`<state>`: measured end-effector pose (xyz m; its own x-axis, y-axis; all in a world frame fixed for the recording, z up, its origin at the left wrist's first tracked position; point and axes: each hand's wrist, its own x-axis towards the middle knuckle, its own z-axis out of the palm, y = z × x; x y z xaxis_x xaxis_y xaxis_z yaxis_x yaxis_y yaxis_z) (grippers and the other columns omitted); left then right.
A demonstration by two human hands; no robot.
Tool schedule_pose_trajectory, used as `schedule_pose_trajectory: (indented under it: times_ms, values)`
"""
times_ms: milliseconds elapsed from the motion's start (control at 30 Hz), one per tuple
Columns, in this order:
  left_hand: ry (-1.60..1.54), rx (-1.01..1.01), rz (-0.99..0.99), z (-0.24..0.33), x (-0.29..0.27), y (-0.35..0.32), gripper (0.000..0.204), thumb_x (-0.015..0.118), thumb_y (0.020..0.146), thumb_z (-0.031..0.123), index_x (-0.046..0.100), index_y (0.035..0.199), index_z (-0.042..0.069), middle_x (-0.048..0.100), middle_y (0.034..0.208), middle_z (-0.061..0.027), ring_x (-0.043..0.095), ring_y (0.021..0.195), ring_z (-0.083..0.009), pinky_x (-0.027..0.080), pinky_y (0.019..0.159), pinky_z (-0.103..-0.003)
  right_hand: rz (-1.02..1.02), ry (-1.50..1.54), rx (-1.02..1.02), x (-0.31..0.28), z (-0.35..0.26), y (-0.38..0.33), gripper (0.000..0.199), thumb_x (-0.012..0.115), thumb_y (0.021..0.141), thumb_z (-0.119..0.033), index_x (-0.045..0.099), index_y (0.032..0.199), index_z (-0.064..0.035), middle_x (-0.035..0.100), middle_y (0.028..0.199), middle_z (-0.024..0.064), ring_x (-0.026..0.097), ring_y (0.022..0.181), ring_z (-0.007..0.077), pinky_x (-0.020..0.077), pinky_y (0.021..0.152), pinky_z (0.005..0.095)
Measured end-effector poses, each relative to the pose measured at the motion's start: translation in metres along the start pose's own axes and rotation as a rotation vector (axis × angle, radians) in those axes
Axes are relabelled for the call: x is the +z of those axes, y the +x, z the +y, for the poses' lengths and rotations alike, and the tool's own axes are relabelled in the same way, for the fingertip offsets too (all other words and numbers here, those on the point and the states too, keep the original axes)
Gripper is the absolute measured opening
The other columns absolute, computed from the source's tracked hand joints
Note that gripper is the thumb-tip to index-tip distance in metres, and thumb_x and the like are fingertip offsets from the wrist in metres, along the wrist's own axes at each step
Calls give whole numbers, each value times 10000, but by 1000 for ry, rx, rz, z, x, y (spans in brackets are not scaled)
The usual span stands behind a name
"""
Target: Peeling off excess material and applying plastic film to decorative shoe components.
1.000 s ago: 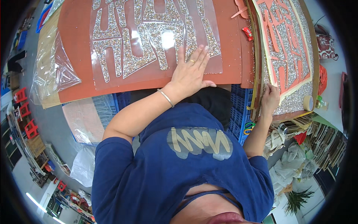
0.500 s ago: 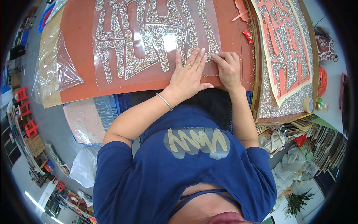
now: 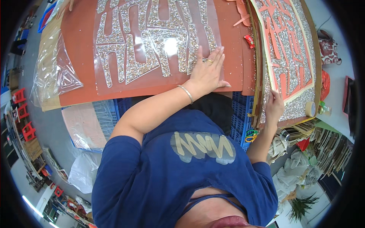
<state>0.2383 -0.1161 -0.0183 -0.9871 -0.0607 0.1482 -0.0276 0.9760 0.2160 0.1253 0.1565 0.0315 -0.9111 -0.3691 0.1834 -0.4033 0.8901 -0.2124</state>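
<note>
My left hand [image 3: 208, 72] lies flat, fingers spread wide and gripping nothing, pressing on the lower right corner of one clear plastic film [image 3: 159, 41] that covers silver glitter cut-out characters on a large red-brown sheet [image 3: 80, 57]. My right hand [image 3: 274, 108] rests open on the lower edge of a second board [image 3: 300, 102] to the right, which carries one cream-edged panel [image 3: 285, 45] of glitter and red shapes; it holds nothing that I can see. One roll of beige tape [image 3: 311, 108] sits on that board just beside my right hand. One small red wrapped piece [image 3: 249, 41] lies between the two boards. A crumpled clear plastic bag [image 3: 53, 72] lies at the far left, and blue crates [image 3: 240, 114] show beneath the boards.
</note>
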Motion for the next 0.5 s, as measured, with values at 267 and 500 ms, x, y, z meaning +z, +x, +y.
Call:
schedule_pose_trajectory:
  times_ms: [267,500]
  values:
    - [-44,-37,-26,5,-8,-22,918,456,791,690,395,1378,-13,297,1495,-154,189,1419,-263,80,1075,-657,-171,-48,56,9,46,-22,192,613,863,-183,677,969,-36,655,911,161,630,834,331,486,759,400]
    - [-177,-103,76,-17,-32,-89,771,543,821,581,465,1325,2,305,1489,-157,159,1419,-350,96,1071,-653,-18,128,19,14,16,1,175,593,902,-149,670,984,-15,669,891,156,641,819,277,493,760,351]
